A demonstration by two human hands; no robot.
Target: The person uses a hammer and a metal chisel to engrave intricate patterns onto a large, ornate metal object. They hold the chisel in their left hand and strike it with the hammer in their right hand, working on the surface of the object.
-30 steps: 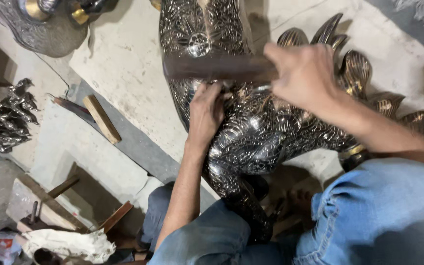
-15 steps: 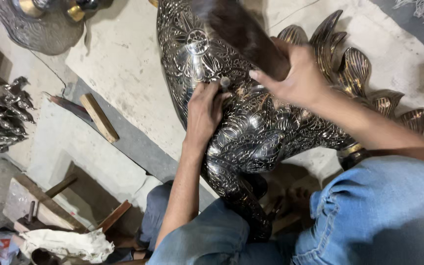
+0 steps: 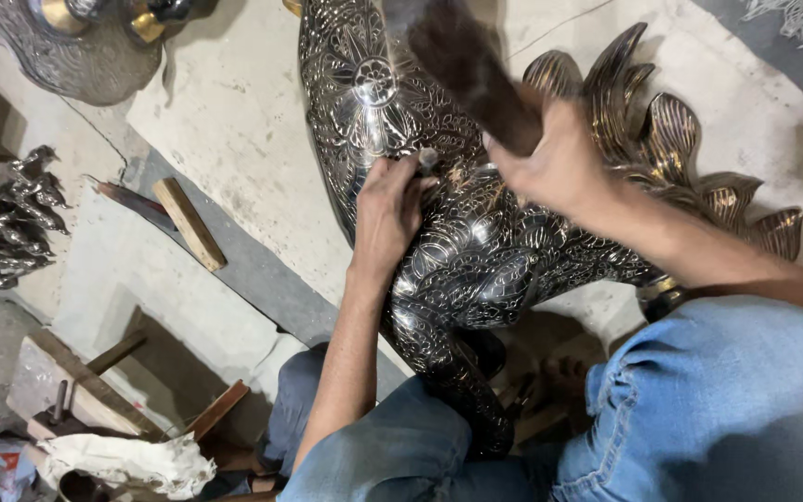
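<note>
My left hand [image 3: 388,216] is pinching a small metal punch [image 3: 427,160] against the engraved metal figure [image 3: 476,260]. My right hand [image 3: 559,158] is gripping a raised, motion-blurred wooden mallet [image 3: 471,70], fist closed.

Two bare forearms are seen, with no sleeves, watch or bracelet on them. The left hand [image 3: 388,216] and the right hand [image 3: 550,163] are ungloved, and no rings can be made out. Both legs are covered by faded blue jeans [image 3: 699,400], creased at the knees, with a seam stitched along the right leg. The right hand is slightly blurred.
</note>
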